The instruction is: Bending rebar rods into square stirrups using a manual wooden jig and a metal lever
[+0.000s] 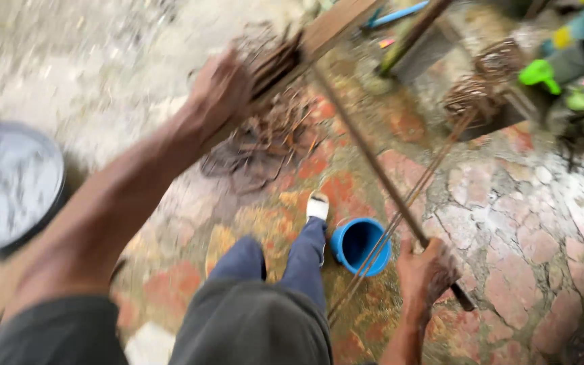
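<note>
We see a patchy stone floor (508,223), a grey round tub (5,182) far left, then a wooden plank (336,23) up top. Our left hand (221,88) has its fingers wrapped around rusty bent rods (275,64) against that plank. Our right hand (427,270) grips a long rusty bar (366,152) that runs diagonally past a small blue bucket (361,245) beside our shoe (317,205).

One head-worn camera looks steeply down, close above the hands.
</note>
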